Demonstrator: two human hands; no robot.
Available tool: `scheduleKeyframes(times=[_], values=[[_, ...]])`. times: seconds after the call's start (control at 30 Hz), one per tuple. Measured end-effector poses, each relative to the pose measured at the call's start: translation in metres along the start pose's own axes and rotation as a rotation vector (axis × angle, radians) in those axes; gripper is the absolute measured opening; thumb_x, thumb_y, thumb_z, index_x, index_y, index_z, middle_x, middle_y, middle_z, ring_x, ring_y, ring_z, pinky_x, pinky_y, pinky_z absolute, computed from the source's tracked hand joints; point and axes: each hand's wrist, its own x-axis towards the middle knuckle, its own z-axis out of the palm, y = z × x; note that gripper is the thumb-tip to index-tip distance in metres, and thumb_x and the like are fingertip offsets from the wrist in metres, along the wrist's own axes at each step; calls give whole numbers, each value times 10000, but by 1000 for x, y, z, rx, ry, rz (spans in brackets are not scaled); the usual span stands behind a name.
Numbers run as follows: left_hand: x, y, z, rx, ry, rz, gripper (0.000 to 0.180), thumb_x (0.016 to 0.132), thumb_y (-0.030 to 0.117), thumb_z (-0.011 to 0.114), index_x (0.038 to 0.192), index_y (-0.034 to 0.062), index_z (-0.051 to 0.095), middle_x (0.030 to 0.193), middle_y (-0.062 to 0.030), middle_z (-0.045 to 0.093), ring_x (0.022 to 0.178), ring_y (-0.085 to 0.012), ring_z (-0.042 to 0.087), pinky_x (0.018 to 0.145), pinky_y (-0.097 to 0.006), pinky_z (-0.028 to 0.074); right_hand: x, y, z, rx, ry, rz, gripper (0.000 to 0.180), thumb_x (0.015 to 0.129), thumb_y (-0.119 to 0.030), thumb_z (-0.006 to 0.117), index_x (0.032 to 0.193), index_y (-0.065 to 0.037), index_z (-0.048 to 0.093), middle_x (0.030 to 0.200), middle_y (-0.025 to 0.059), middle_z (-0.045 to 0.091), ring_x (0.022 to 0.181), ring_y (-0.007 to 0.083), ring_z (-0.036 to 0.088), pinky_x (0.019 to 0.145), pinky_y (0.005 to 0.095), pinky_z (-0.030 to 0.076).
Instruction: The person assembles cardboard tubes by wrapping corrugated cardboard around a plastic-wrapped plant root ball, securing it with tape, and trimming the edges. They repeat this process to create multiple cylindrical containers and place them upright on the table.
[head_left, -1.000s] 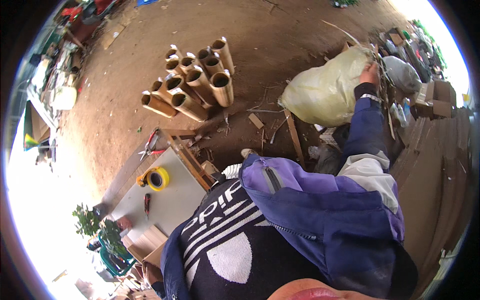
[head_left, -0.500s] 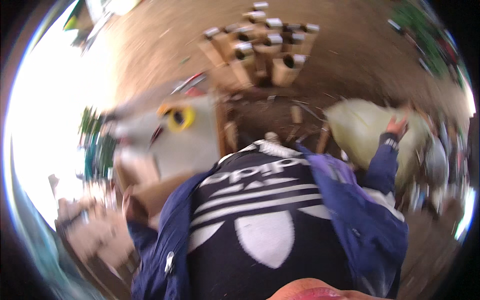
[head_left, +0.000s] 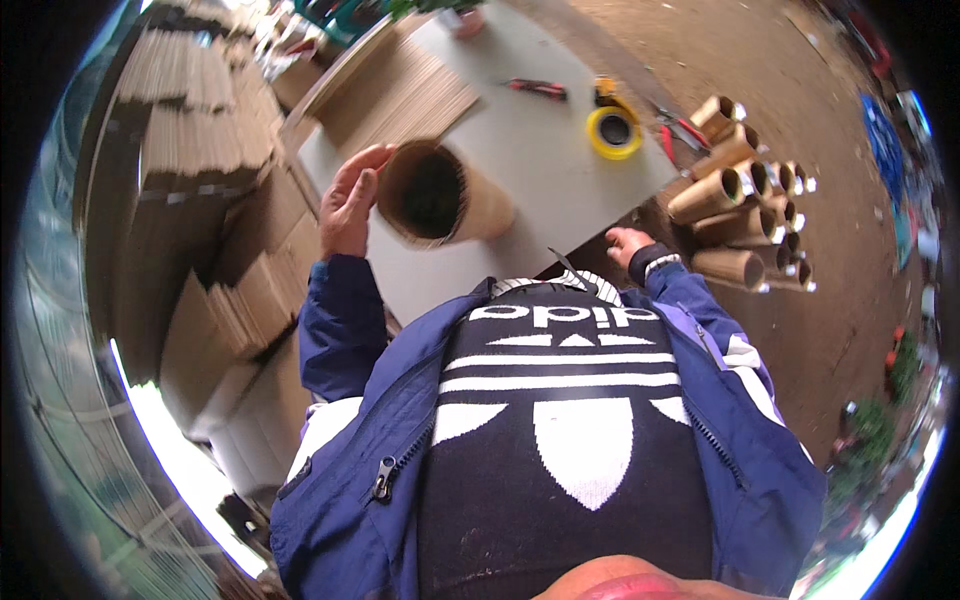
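the left hand point(head_left: 350, 205) lies open, fingers spread, flat against the rim of a wide cardboard tube point(head_left: 440, 195) that rests on its side on the grey table point(head_left: 560, 170), near the table's left edge and not far from the near edge. the tube's open mouth faces the camera, and the palm only steadies it; no fingers wrap round it. a tube lying like this will likely roll at a light push, so the hand does best to keep its pressure on the rim, low on the left side, and to curl the thumb inside the mouth if a firmer hold is wanted.

the right hand point(head_left: 628, 245) sits at the near right edge of the table, fingers loosely bent and holding nothing that shows; whether the fingertips touch the table edge i cannot tell. it is well apart from the tube and could come across to brace the far side.

further out, a stack of flat cardboard sheets point(head_left: 405, 95) lies at the far left corner of the table, just behind the tube. a yellow tape roll point(head_left: 613, 131) sits toward the far right edge, with red-handled pliers point(head_left: 540, 88) beyond it. off the right edge, a pile of narrow cardboard tubes point(head_left: 745, 195) lies on the dirt ground point(head_left: 800, 60).
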Motion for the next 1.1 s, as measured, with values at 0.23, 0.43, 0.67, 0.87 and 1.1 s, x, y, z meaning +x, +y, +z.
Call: scheduleKeyframes(times=[0.23,0.43,0.67,0.87,1.1], values=[[-73,-41,-40,59,139,-102,434,1035,308,586,1383,50,554,1290,-117,657,1119,-214,660,978,-341,501,144,-60,-2,2,-44,-146,424,881,-282,686,1258,-94,641,1149,165,721,1088,328,681,955,427,533],[-162,-204,-17,-74,324,-600,328,999,138,632,1296,6,594,1121,-83,703,1005,-158,675,890,-300,550,188,-79,-18,-212,-357,-300,356,912,-192,645,1264,-133,648,1163,155,716,1097,316,672,938,393,530],[-236,-338,-50,230,868,-735,308,875,251,739,1129,80,709,1021,-84,759,925,-182,718,862,-343,560,165,-77,-29,-609,-540,-261,370,920,-149,638,1287,-105,628,1194,149,698,1125,287,655,949,378,522],[-201,-306,-181,899,1123,-916,289,896,245,696,1139,88,707,1184,-135,710,1078,-350,680,945,-447,537,151,-53,-13,-664,-542,-187,378,928,-148,642,1301,-95,619,1223,147,683,1141,279,647,960,375,519],[-196,-273,-255,1335,923,-944,247,919,162,548,1111,139,703,1413,-71,546,1155,-385,623,992,-495,509,120,-32,-7,-645,-473,-49,388,938,-147,646,1319,-84,609,1257,145,666,1160,269,636,972,372,514]])
